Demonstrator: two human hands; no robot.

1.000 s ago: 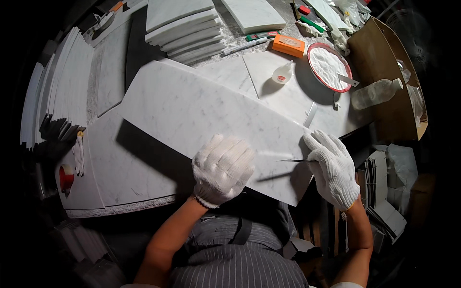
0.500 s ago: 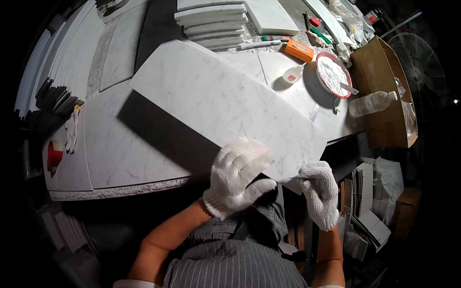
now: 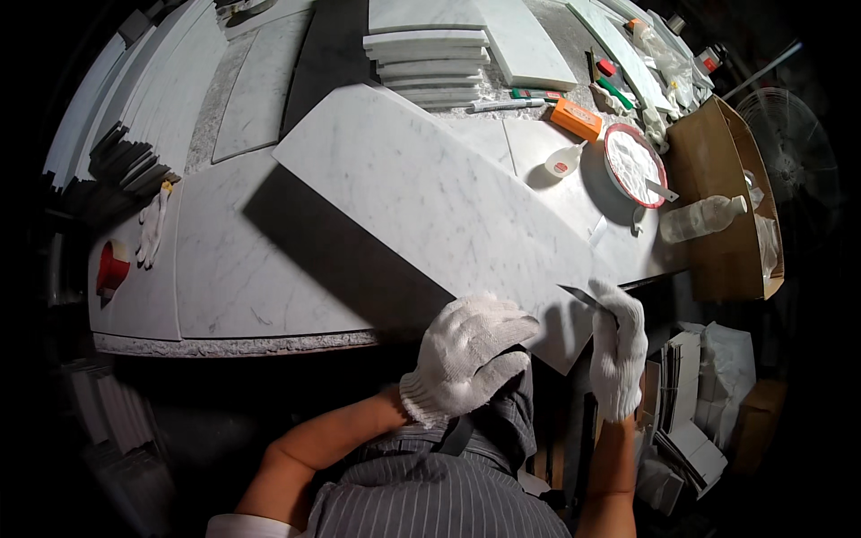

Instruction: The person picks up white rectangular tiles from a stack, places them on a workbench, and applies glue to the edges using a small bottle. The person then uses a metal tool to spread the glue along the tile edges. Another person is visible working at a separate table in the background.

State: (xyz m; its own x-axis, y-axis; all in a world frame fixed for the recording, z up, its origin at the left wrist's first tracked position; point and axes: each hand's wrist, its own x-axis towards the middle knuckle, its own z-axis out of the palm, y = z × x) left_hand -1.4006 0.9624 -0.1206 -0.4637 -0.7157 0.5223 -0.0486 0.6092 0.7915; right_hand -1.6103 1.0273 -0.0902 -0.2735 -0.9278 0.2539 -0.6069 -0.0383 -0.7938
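Note:
A long white marble slab (image 3: 421, 197) with grey veins lies slantwise over the worktable, casting a dark shadow. Its near right end juts past the table edge towards me. My left hand (image 3: 473, 357), in a white knitted glove, is closed at the slab's near long edge, fingers curved over it and thumb apart below. Beside the slab's right end, my gloved right hand (image 3: 619, 350) pinches a thin dark blade (image 3: 581, 297). The blade's tip points left over the slab face; its handle, if any, is hidden in the glove.
At the right stand a bowl of white paste (image 3: 632, 161), a small white squeeze bottle (image 3: 565, 160), an orange box (image 3: 576, 119), a clear plastic bottle (image 3: 704, 220) and a cardboard carton (image 3: 717, 197). Stacked slabs (image 3: 426, 67) lie behind; a glove (image 3: 152, 229) and red tape roll (image 3: 112, 267) lie left.
My right hand has moved up slightly, bringing the blade from the slab's near end corner to above its face. My left hand sits lower and further right in view, which has shifted.

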